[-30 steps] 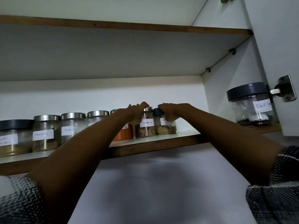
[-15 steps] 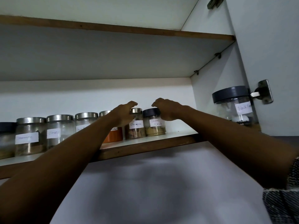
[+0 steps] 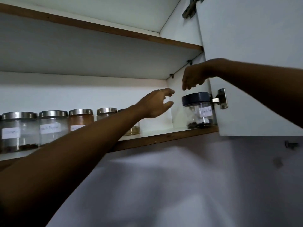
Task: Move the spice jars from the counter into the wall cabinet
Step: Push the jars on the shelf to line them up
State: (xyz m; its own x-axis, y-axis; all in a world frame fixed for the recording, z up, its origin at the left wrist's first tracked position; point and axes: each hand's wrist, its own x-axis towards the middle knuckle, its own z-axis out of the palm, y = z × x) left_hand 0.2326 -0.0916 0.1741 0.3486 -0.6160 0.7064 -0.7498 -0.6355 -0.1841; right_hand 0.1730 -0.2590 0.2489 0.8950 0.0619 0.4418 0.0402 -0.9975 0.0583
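A row of labelled glass spice jars with steel lids stands on the lower shelf of the wall cabinet; my left forearm hides part of the row. At the shelf's right end stands a clear jar with a dark grey lid, nearly empty, with a white label. My left hand hovers just left of that jar, fingers loosely spread, holding nothing. My right hand hangs above the dark lid with fingers pointing down, not touching it.
The open cabinet door stands at the right with a metal hinge close to the dark-lidded jar. An upper shelf runs above. Grey wall lies below the cabinet.
Both hands let go of the two small jars in the row and moved right and upward toward the dark-lidded jar. The view swung right as well.
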